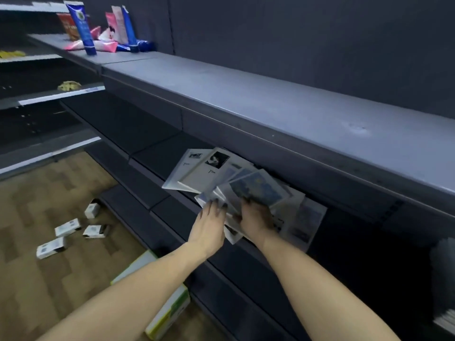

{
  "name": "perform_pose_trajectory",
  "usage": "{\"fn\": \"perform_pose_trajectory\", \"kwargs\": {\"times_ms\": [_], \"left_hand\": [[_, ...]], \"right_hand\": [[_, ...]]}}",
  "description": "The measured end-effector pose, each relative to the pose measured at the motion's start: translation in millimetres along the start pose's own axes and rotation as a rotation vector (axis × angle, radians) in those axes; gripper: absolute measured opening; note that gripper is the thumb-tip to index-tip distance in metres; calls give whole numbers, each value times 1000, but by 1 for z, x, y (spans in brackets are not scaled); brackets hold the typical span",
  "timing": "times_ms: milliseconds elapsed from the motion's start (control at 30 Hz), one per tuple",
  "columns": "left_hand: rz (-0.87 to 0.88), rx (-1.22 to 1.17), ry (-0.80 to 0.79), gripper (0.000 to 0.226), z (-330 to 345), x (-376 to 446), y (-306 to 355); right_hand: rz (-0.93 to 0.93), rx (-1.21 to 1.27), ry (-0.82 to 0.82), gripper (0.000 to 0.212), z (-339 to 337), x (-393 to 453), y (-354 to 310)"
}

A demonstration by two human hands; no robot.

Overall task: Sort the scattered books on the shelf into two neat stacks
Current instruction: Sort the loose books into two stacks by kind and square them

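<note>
Several thin books lie fanned out on a dark shelf under a grey upper shelf. Two white books with black photo covers sit at the left of the pile. Blue-patterned books overlap in the middle, and another pale one juts out at the right. My left hand rests with fingers spread on the near left edge of the blue books. My right hand is curled over the middle of the pile, fingers gripping the blue books; its fingertips are hidden among the covers.
The grey upper shelf overhangs the books. Tubes and packets stand at its far left end. Small white boxes lie scattered on the wooden floor, and a green-and-white carton sits by the shelf base.
</note>
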State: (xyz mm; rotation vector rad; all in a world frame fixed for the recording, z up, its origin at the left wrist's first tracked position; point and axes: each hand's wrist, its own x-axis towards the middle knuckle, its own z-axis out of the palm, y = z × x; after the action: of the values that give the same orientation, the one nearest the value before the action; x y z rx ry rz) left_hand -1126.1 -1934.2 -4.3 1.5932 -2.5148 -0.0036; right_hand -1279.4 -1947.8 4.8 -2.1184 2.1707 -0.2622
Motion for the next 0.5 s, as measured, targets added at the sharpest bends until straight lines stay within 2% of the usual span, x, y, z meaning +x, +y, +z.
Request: {"fn": "perform_pose_trajectory", "kwargs": {"times_ms": [167,267,333,433,500], "left_hand": [[34,-3,-75,71,3,36,-3],[34,-45,-162,72,7,53,-5],[37,-58,-181,67,9,59,-6],[40,-53,-229,65,8,68,-7],[-9,-78,-268,66,6,75,-11]], "right_hand": [[89,-127,-20,29,-2,-22,10],[147,-208,-36,67,-2,-45,22],[186,-258,-48,80,-3,-65,24],[236,-303,-28,82,-6,-88,20],[270,-311,-9,70,-4,-100,17]]}}
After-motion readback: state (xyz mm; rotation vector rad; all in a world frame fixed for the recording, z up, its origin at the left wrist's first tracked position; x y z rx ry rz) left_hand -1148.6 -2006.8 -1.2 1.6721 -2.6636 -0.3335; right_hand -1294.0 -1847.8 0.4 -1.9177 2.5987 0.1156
